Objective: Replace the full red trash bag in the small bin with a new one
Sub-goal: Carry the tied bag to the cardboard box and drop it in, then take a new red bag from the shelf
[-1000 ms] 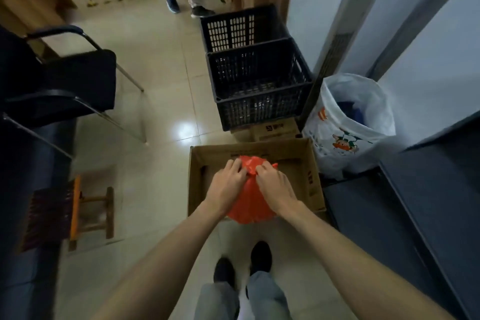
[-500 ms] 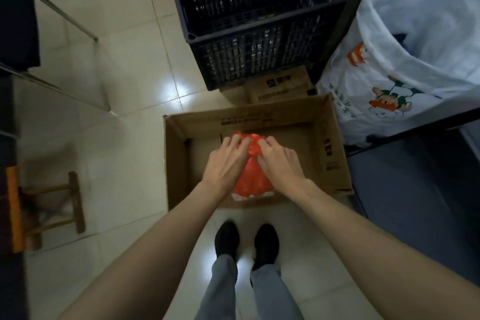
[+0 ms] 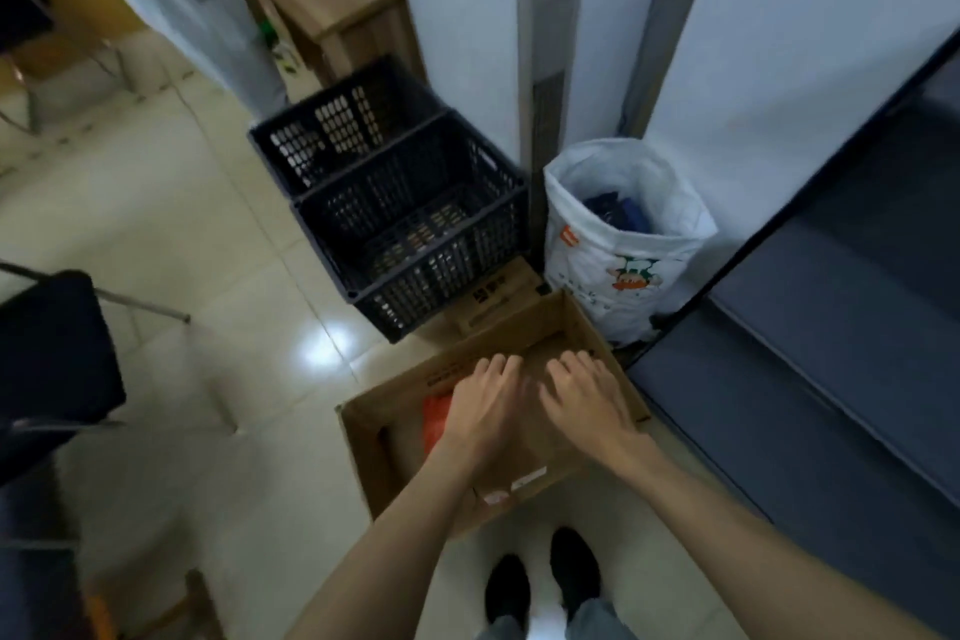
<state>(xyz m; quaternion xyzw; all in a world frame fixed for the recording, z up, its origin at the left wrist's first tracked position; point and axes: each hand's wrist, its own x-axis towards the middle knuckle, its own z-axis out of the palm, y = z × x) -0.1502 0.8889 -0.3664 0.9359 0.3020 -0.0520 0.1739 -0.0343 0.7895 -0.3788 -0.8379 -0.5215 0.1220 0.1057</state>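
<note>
The red trash bag point(image 3: 435, 418) lies inside an open cardboard box point(image 3: 395, 392) on the floor in front of my feet. Only a strip of the bag shows, at the left of my left hand point(image 3: 488, 405), which hovers over it with fingers stretched out and apart. My right hand point(image 3: 587, 395) is beside it over the box's right half, fingers also spread, holding nothing. No small bin is in view.
Two black slatted crates point(image 3: 410, 224) stand behind the box, with a small carton point(image 3: 498, 296) under them. A white printed sack point(image 3: 628, 244) sits by the wall. A dark chair point(image 3: 52, 353) is at left, a dark platform point(image 3: 831, 379) at right, another person point(image 3: 208, 16) at the back.
Both hands held the red bag's top over the box before; now the bag rests in the box and the fingers have spread off it. My view has tilted up.
</note>
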